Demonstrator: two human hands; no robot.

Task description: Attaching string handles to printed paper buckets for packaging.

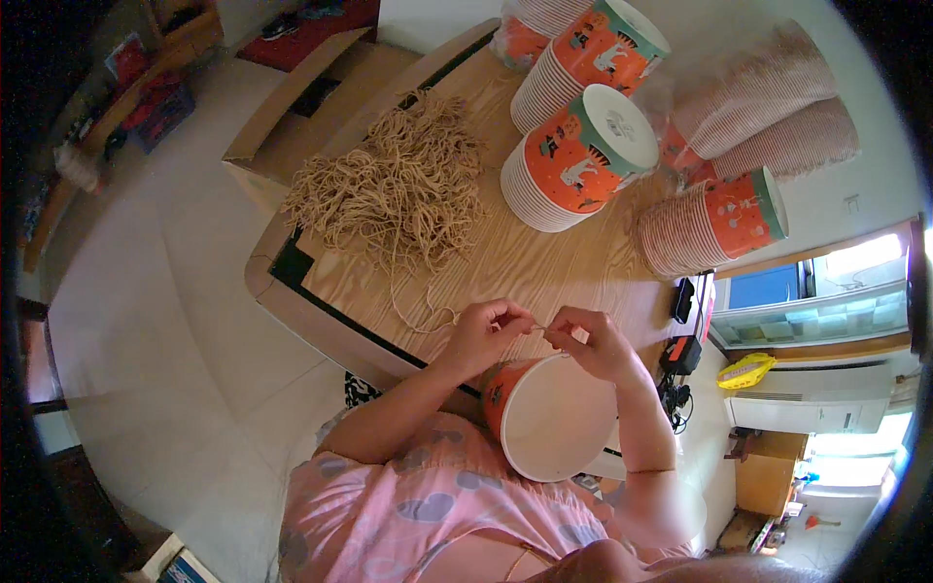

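Observation:
My left hand (486,333) and my right hand (595,342) meet above the rim of a paper bucket, fingertips pinched together. A short piece of tan string (537,327) runs between the two pinches; its ends are hidden by my fingers. The paper bucket (559,420), orange outside and white inside, rests against my body with its mouth tilted toward me. My right fingers are close to its far rim, and whether the string passes through the rim I cannot tell. Left of my left hand, a loose strand (420,316) trails from a big tangled heap of tan strings (394,185) on the table.
Stacks of nested orange and green paper buckets (583,160) stand along the table's far side, some wrapped in clear plastic (768,97). A red and black device (680,356) with cables sits at the right. An open cardboard box (292,107) is beyond the wooden table (573,282).

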